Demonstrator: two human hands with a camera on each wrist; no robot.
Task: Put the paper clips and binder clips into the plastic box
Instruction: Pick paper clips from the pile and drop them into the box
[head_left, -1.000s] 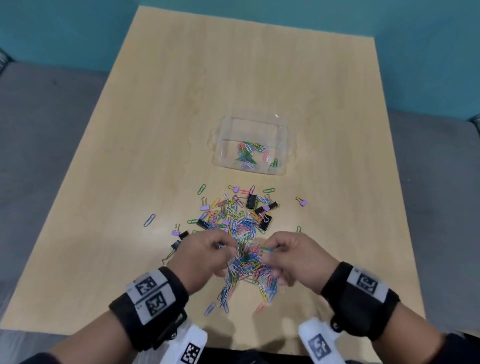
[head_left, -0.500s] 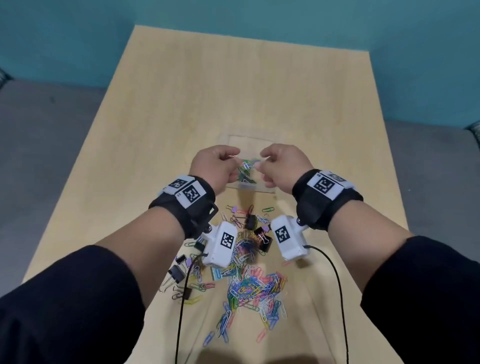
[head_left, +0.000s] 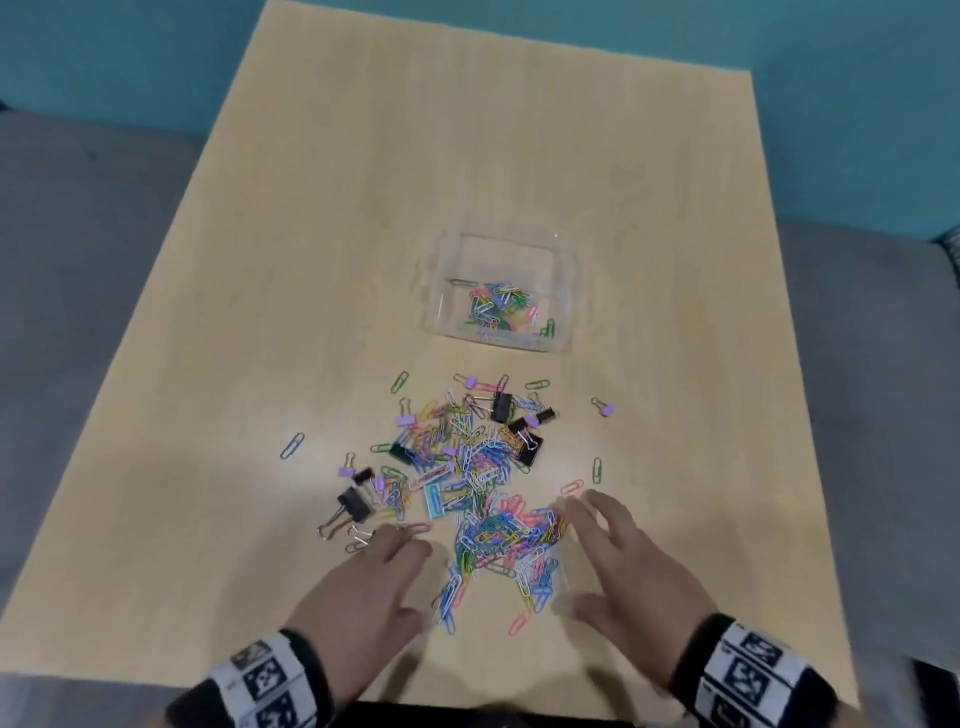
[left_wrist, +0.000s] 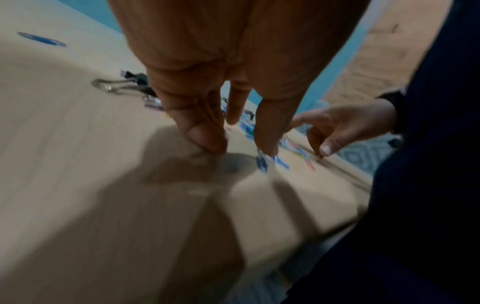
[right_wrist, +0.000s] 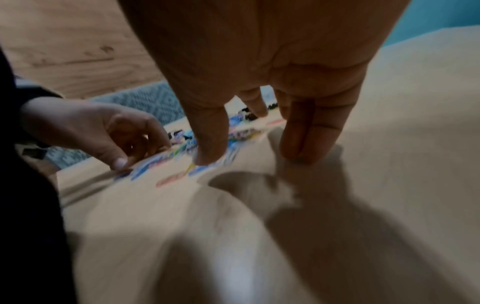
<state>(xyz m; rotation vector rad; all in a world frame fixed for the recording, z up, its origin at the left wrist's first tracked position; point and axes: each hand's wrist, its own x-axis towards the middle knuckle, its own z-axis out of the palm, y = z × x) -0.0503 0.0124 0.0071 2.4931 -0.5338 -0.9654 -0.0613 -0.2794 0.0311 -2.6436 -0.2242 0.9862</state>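
Paper clips (head_left: 506, 538) lie between both hands' spread fingers (head_left: 597, 519).

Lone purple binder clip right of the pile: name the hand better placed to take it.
Right. The small purple binder clip lies apart on the pile's right side; the right hand, open with fingers extended, sits below it. The left hand would have to cross the multicoloured paper clip pile.
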